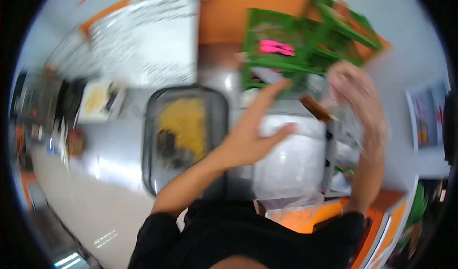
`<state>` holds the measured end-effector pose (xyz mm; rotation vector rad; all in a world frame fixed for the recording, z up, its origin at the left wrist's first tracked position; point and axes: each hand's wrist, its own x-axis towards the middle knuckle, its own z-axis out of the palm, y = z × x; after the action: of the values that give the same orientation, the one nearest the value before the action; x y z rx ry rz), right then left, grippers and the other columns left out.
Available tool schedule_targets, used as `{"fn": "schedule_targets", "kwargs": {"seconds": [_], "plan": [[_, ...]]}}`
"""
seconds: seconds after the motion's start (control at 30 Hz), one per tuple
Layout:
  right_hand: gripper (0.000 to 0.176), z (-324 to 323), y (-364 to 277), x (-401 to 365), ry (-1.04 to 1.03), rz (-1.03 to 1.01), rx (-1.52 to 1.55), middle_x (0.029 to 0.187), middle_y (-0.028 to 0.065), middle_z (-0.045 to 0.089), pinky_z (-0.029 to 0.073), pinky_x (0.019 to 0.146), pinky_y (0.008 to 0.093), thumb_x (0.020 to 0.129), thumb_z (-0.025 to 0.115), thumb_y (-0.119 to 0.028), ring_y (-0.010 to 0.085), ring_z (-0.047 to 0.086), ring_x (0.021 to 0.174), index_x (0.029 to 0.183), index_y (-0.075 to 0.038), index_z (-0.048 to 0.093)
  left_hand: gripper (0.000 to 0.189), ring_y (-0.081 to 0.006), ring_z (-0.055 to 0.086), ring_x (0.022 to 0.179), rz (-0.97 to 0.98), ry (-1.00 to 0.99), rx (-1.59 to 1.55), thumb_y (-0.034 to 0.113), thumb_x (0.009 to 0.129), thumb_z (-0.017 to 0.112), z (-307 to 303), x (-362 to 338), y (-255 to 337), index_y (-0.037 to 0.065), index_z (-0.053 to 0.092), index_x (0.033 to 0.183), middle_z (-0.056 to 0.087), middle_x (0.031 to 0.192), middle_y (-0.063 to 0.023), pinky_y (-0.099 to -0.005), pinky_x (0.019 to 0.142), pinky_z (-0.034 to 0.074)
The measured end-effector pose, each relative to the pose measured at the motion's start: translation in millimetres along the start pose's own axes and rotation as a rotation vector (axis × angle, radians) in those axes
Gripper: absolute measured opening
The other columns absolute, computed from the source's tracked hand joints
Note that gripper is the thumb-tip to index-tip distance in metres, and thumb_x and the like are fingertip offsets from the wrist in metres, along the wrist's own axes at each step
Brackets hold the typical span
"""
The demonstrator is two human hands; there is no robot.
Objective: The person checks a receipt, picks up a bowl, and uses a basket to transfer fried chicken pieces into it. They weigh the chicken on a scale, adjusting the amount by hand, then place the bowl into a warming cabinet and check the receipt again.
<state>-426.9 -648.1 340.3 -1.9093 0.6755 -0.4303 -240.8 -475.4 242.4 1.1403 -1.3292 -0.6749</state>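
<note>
My left hand (255, 133) reaches over the counter, its thumb and fingers apart and nothing in its grasp. Below its thumb side lies a white, plastic-covered tray or container (291, 159). Blurred by motion, my right hand (355, 90) is raised at the right with its fingers curled in. Clear plastic shows around this hand and its wrist; I cannot tell what the fingers grip. Close to its left is a brown strip-like piece (316, 108). Left of my left forearm, a black tray (149, 150) holds yellow food (183, 126) and a dark heap (171, 147).
Green plastic racks (274, 61) with a pink item (276, 47) stand at the back. White sheets with writing (143, 40) lean at the back left. A white box (101, 102) with pale yellow contents sits farther left on the metal counter (105, 150). An orange cabinet (396, 216) is at lower right.
</note>
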Motion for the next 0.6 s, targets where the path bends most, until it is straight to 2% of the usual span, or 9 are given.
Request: {"fn": "schedule_targets", "kwargs": {"seconds": [0.03,0.07,0.1,0.13,0.17,0.23,0.37,0.43,0.6], "plan": [[0.02,38,-24,-8,-0.022,-0.018,0.017,0.079,-0.0033,0.055,0.046,0.065,0.0237,0.099,0.061,-0.025,0.0064,0.053,0.073,0.099,-0.005,0.061,0.066,-0.0299,0.042,0.136,0.026,-0.005,-0.063,0.021,0.089,0.074,-9,-16,2,0.001,0.042,0.144,0.046,0.146,-0.018,-0.04,0.112,0.035],[0.018,76,-44,-16,-0.047,-0.049,0.034,0.081,-0.0027,0.057,0.05,0.068,0.0253,0.099,0.062,-0.022,0.0077,0.056,0.076,0.1,-0.004,0.061,0.059,-0.0271,0.056,0.122,0.163,0.055,-0.063,0.02,0.089,0.074,-18,-36,0,0.001,0.047,0.138,0.054,0.136,-0.0174,-0.038,0.104,0.043],[0.016,110,-61,-22,-0.138,-0.072,0.018,0.083,-0.0009,0.059,0.051,0.07,0.0264,0.098,0.062,-0.019,0.009,0.058,0.078,0.102,-0.004,0.061,0.045,-0.02,0.066,0.101,-0.063,-0.02,-0.429,0.017,0.089,0.074,-40,-60,29,0.001,0.056,0.128,0.066,0.116,-0.0137,-0.034,0.092,0.05],[0.014,146,-74,-26,-0.22,-0.088,-0.004,0.086,0.0009,0.061,0.053,0.072,0.0276,0.098,0.062,-0.015,0.0104,0.06,0.079,0.103,-0.003,0.061,0.034,-0.0165,0.068,0.09,0.065,0.006,-0.356,0.013,0.09,0.073,-62,-89,31,-0.001,0.061,0.119,0.07,0.103,-0.0096,-0.0318,0.086,0.053],[0.013,185,-86,-30,-0.311,-0.134,-0.081,0.088,0.0037,0.062,0.052,0.071,0.0283,0.096,0.063,-0.012,0.0131,0.062,0.079,0.104,-0.002,0.062,0.023,-0.0149,0.067,0.09,-0.03,0.053,-0.355,0.013,0.092,0.07,-90,-125,43,-0.002,0.066,0.109,0.072,0.094,-0.0087,-0.0316,0.085,0.053],[0.014,268,-116,-32,-0.408,-0.201,-0.158,0.09,0.0066,0.064,0.052,0.07,0.0289,0.094,0.064,-0.009,0.0158,0.063,0.079,0.104,-0.001,0.062,0.017,-0.0135,0.067,0.087,-0.105,0.125,-0.351,0.013,0.095,0.067,-140,-201,49,-0.002,0.069,0.103,0.073,0.09,-0.0091,-0.0312,0.082,0.053],[0.028,443,-170,-42,-0.267,-0.566,-0.54,0.093,0.0112,0.063,0.051,0.071,0.0358,0.077,0.072,0.0,0.0289,0.064,0.08,0.104,-0.001,0.065,0.019,-0.0137,0.069,0.083,-0.265,0.401,-0.457,0.014,0.098,0.063,-238,-346,82,-0.004,0.071,0.099,0.074,0.086,-0.0092,-0.0294,0.079,0.055],[0.032,517,-188,-37,-0.294,-1.132,-0.503,0.097,0.0096,0.063,0.051,0.076,0.0375,0.075,0.074,-0.004,0.0289,0.063,0.088,0.106,-0.003,0.065,0.02,-0.0147,0.069,0.087,-0.339,0.654,-0.476,0.014,0.1,0.061,-280,-403,93,-0.003,0.072,0.102,0.073,0.092,-0.0102,-0.03,0.081,0.057],[0.029,682,-227,-28,-0.639,-1.074,-0.32,0.099,0.0103,0.066,0.052,0.079,0.0421,0.078,0.074,-0.01,0.0311,0.064,0.092,0.106,-0.005,0.066,0.017,-0.0139,0.067,0.088,-0.245,1.034,-0.272,0.012,0.097,0.065,-374,-507,107,-0.004,0.072,0.101,0.069,0.096,-0.0071,-0.0283,0.08,0.056]]}}
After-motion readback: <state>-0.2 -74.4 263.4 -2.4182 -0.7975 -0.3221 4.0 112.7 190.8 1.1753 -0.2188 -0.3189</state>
